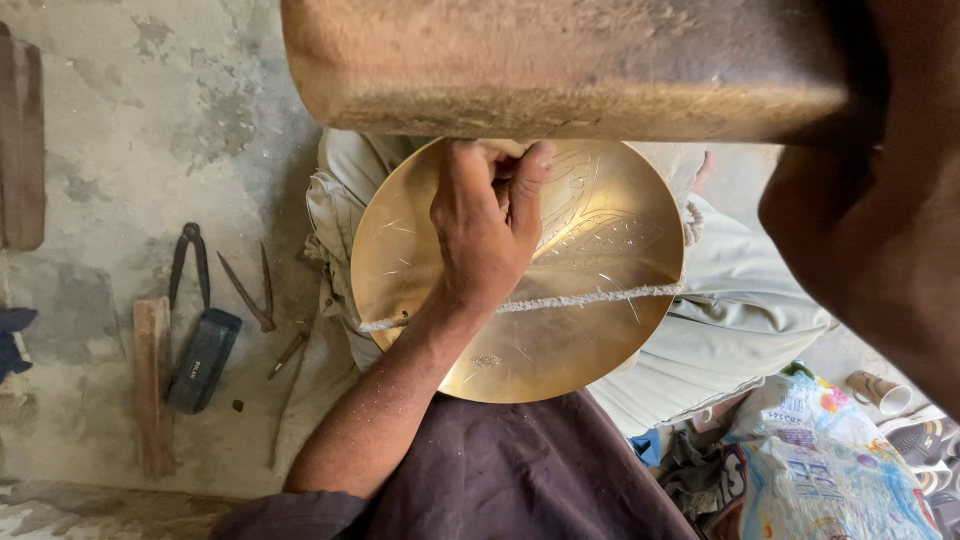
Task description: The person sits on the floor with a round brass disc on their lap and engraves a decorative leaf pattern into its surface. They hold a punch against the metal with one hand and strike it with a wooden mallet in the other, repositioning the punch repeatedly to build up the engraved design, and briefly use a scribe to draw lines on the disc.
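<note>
A round brass plate [590, 340] with engraved line patterns rests on my lap, over a beige cloth [745, 310]. A pale cord [600, 297] runs across its face. My left hand [488, 225] sits on the plate's upper middle, fingers curled tight around a small upright tool that is mostly hidden in the fist. My right hand [880, 240] is raised close to the camera at the right, dark and blurred, gripping a thick wooden mallet [560, 70] that spans the top of the view above the plate.
On the concrete floor to the left lie pincers [188, 262], a pair of dividers [250, 292], a dark block [205, 360], a wooden stick [152, 385] and a plank [20, 140]. Printed plastic bags [820, 470] and a small cup [880, 392] sit at the lower right.
</note>
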`<state>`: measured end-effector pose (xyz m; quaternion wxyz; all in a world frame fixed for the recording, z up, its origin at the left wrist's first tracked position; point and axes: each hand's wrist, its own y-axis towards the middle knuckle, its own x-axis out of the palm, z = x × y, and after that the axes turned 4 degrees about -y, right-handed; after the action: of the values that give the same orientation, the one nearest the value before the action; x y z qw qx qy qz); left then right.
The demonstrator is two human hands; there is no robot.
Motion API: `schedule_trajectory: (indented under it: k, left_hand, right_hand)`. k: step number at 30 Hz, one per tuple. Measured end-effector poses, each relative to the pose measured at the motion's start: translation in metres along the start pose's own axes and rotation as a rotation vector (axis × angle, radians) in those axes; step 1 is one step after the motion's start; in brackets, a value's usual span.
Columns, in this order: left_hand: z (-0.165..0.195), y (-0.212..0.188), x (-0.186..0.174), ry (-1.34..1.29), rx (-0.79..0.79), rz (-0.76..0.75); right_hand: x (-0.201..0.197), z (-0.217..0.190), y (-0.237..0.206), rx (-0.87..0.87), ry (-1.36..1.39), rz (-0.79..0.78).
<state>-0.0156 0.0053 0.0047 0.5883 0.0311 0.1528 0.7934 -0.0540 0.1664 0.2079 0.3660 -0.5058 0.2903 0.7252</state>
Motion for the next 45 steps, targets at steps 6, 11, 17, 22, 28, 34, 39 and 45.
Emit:
schedule_trajectory:
  k: [6, 11, 17, 22, 28, 34, 39, 45]
  left_hand:
    - [-0.005, 0.001, 0.0, 0.128, 0.13, 0.015]
    - [-0.002, 0.01, -0.005, 0.155, 0.095, -0.149]
    - [0.004, 0.031, -0.007, 0.251, 0.302, -0.334]
    - [0.014, 0.051, -0.007, 0.272, 0.363, -0.591]
    - [0.032, 0.068, -0.003, 0.226, 0.368, -0.725]
    - [0.042, 0.074, -0.001, 0.291, 0.356, -0.8]
    - [0.047, 0.076, 0.001, 0.293, 0.334, -0.816]
    - [0.052, 0.077, 0.0, 0.349, 0.362, -0.854]
  right_hand:
    - [-0.022, 0.0, 0.014, -0.064, -0.139, 0.004]
    - [-0.033, 0.013, 0.012, -0.002, -0.111, 0.014]
    - [-0.001, 0.034, -0.031, 0.283, 0.076, -0.155]
    - [0.037, 0.036, -0.071, 0.414, 0.244, -0.037]
    - [0.064, 0.036, -0.094, 0.539, 0.613, 0.264]
    - [0.079, 0.029, -0.093, 0.563, 0.514, 0.298]
    - [0.072, 0.017, -0.082, 0.869, 0.767, 0.289]
    - [0.072, 0.004, -0.101, 0.939, 0.854, 0.296]
